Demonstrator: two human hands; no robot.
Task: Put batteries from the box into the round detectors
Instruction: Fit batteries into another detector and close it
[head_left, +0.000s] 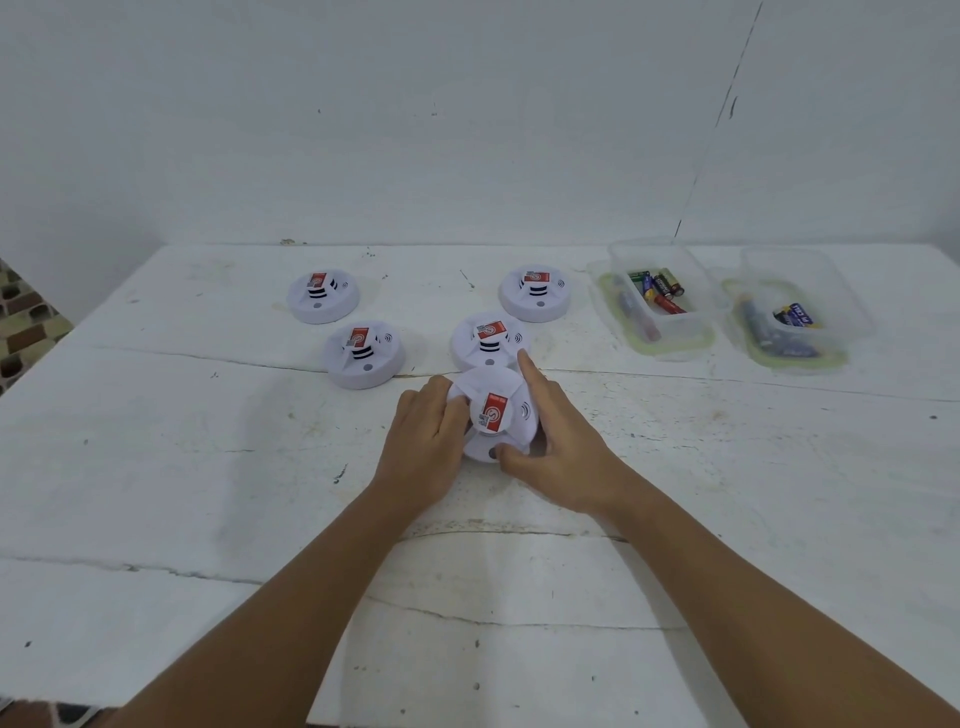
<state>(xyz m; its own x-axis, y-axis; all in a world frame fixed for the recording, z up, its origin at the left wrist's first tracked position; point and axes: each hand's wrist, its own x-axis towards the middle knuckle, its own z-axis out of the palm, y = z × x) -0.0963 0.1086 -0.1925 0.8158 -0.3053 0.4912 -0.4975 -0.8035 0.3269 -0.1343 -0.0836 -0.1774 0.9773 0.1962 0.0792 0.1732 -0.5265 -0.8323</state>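
Several round white detectors with red labels lie on the white table (208, 467). The nearest detector (506, 395) sits at the table's middle, held from both sides. My left hand (426, 441) grips its left edge with curled fingers. My right hand (556, 441) holds its right side, thumb at the front rim and index finger stretched along the far edge. Another detector (491, 340) touches it from behind. A clear box (654, 306) at the back right holds several batteries (657, 288).
Three more detectors lie at the back: one far left (323, 296), one nearer left (363, 353), one right (535, 293). A second clear box (789, 317) with batteries stands at the far right. A wall rises behind the table.
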